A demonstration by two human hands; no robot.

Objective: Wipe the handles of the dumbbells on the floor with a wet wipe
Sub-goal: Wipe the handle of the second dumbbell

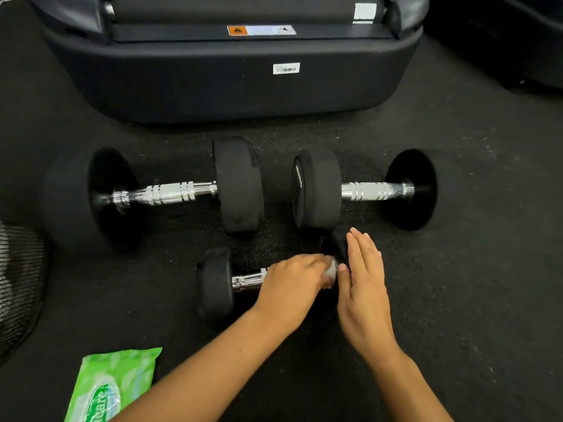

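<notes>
Three black dumbbells with chrome handles lie on the dark rubber floor. A large dumbbell (170,193) lies at the back left and a second dumbbell (368,190) at the back right. The small dumbbell (216,284) lies nearest me. My left hand (292,287) is wrapped over its handle with a white wet wipe (332,274) showing at the fingertips. My right hand (364,287) lies flat with fingers straight against the small dumbbell's right weight, which it mostly hides.
A green pack of wet wipes (112,388) lies on the floor at the lower left. A big dark exercise machine base (231,83) stands just behind the dumbbells. A black mesh object (18,284) sits at the left edge.
</notes>
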